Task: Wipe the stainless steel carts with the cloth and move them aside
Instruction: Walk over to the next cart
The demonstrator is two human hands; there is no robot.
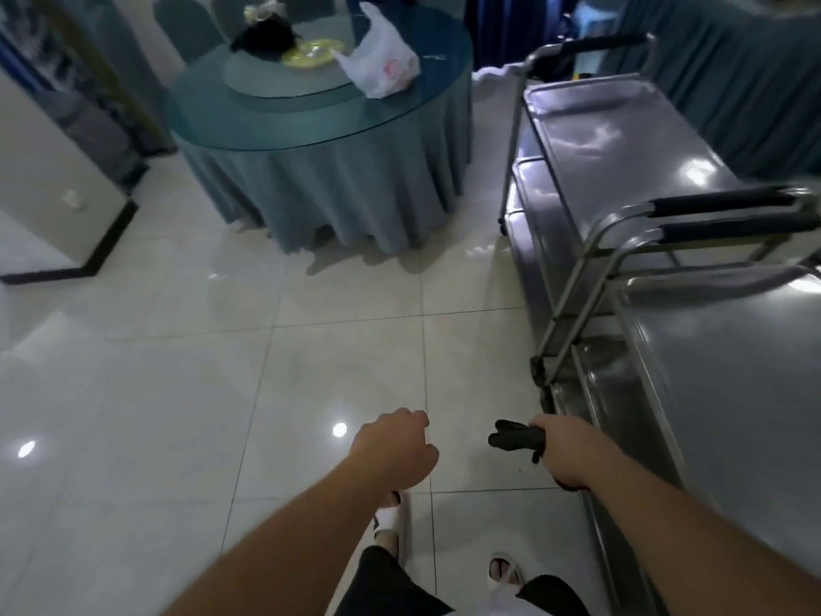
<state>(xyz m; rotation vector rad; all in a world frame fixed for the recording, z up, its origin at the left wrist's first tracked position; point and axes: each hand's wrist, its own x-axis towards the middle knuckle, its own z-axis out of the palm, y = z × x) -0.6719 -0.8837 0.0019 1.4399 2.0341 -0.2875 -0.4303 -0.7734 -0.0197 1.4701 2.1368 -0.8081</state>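
Two stainless steel carts stand in a row along the right side. The near cart (733, 371) fills the lower right, and the far cart (622, 157) sits behind it. Their black-padded handles (719, 215) meet between them. My right hand (566, 451) grips a dark cloth (513, 439) just left of the near cart's edge, apart from the steel. My left hand (395, 451) hangs over the tiled floor with its fingers curled and nothing in it.
A round glass-topped table (320, 122) with a grey-blue skirt stands ahead, bearing a white plastic bag (382, 64) and a yellow plate (313, 53). Chairs stand behind it. A wall corner (66, 206) juts in at left. Glossy floor tiles (177, 393) spread between.
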